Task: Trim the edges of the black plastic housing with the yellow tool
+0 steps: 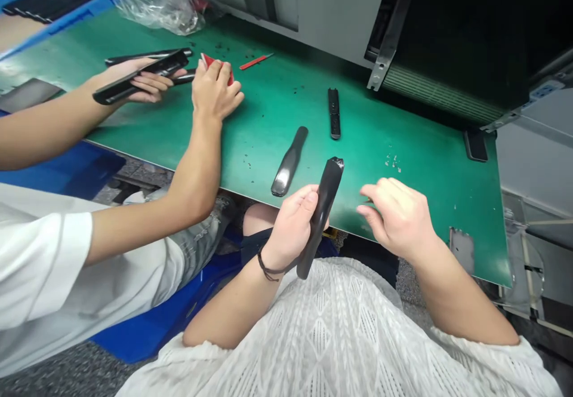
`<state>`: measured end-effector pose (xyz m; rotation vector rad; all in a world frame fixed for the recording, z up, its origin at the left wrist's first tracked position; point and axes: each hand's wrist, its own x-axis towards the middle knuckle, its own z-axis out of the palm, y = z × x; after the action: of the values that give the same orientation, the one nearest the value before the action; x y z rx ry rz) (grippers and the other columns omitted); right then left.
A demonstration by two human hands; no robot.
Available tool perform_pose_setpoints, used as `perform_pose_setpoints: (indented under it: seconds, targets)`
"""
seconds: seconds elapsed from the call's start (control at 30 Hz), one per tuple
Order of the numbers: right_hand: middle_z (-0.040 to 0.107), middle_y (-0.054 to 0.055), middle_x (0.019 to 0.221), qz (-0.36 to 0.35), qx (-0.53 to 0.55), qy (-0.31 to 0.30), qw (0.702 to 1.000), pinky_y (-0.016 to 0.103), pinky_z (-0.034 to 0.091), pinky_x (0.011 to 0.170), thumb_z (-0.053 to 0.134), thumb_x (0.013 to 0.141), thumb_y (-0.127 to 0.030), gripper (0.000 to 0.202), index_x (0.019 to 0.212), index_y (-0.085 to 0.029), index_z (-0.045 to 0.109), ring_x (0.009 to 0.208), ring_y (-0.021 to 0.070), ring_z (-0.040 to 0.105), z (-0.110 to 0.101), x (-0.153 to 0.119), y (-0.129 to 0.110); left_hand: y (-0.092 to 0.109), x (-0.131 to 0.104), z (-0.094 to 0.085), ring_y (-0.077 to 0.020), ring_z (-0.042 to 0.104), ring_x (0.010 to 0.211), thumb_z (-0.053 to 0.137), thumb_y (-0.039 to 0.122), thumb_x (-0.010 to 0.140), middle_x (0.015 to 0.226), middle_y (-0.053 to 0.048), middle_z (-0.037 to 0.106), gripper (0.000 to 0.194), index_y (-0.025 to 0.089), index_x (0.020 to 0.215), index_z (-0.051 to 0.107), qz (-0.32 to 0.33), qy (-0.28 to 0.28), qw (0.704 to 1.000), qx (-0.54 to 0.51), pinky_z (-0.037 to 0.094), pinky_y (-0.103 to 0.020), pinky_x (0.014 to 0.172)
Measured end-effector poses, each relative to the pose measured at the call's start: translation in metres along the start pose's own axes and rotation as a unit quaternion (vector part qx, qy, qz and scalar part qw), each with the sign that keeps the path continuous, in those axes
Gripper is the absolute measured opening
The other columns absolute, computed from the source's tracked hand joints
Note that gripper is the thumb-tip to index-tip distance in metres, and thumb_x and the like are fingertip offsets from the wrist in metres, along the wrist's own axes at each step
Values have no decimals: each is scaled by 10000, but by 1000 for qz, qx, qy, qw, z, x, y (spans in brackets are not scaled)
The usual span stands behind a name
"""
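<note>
My left hand [295, 224] is closed around a long black plastic handle-shaped shell [324, 200], held tilted over the table's front edge with its squared end up. To its right, apart from the shell, my right hand [396, 218] is raised with fingers curled and thumb near the forefinger. A tiny thing may be between those fingertips, too small to name. Just left of the held shell, a similar black shell [290, 161] lies on the green table [358, 128]. Farther back lies a narrow black piece [333, 113] with small holes.
At left, a co-worker's hands hold a black casing [143, 77] and a red piece [218, 68]. A red-handled tool [255, 62], plastic bag [156, 3] and blue bin [102, 3] lie beyond. A phone-like black object [476, 145] and grey plate [462, 249] are at right.
</note>
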<state>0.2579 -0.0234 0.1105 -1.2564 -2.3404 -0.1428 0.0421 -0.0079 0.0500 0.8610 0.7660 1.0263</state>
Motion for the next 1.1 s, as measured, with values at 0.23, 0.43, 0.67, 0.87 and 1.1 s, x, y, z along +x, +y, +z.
perform_pose_setpoints:
  seconds: [0.23, 0.43, 0.67, 0.87, 1.1]
  targets:
    - [551, 11, 718, -54, -73, 55, 994, 324, 296, 557, 443, 1027, -733, 608, 851, -178, 616, 642, 164, 432, -1, 33, 15, 0, -9, 10, -97, 505, 480, 561, 572, 1027, 599, 23, 572, 409, 172, 997, 636, -22, -30, 999, 24, 406, -203, 447]
    - [494, 4, 679, -64, -120, 76, 988, 314, 247, 531, 413, 1016, -774, 657, 772, -186, 576, 621, 154, 376, -4, 37, 11, 3, -10, 14, -91, 509, 482, 563, 581, 1023, 611, 19, 574, 425, 166, 974, 637, -16, -39, 999, 28, 401, -201, 444]
    - [490, 5, 683, -58, -145, 76, 985, 311, 230, 538, 400, 996, -812, 677, 774, -193, 562, 626, 153, 360, -9, 35, 12, 4, -8, 14, -72, 480, 492, 564, 557, 1032, 611, 20, 565, 411, 165, 934, 642, -6, -42, 998, 55, 403, -190, 469]
    - [439, -1, 636, -57, -143, 55, 987, 318, 198, 535, 451, 990, -800, 660, 696, -210, 488, 603, 147, 318, -13, 32, 14, 6, -7, 20, -101, 507, 454, 571, 607, 1008, 582, 13, 584, 452, 164, 978, 657, -17, -37, 998, 47, 407, -211, 427]
    - [453, 14, 648, -25, -138, 67, 988, 332, 191, 545, 402, 1048, -719, 624, 694, -212, 485, 623, 165, 334, -5, 24, 3, 6, -5, 30, -105, 504, 430, 606, 639, 976, 554, 25, 562, 475, 165, 953, 630, -30, -24, 999, -11, 403, -209, 415]
